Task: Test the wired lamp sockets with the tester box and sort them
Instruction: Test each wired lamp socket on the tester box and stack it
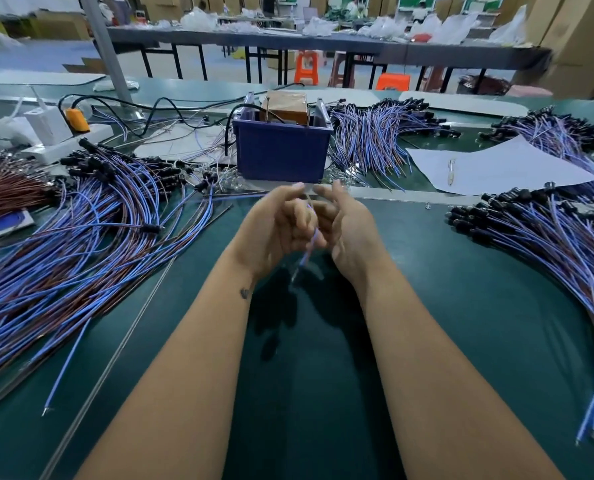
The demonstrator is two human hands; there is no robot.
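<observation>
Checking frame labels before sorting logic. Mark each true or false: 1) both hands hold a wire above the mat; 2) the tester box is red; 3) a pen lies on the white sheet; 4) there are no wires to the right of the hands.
1) True: the left hand and right hand hold a blue wire above the green mat.
2) False: the tester box is blue.
3) True: a pen lies on the white sheet.
4) False: a wire pile lies there.

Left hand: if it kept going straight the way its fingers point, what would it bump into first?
Probably the blue tester box. The left hand points forward, away from the person, with the box just beyond its fingertips. Depth is hard to judge, and the hand seems raised above the table.
</observation>
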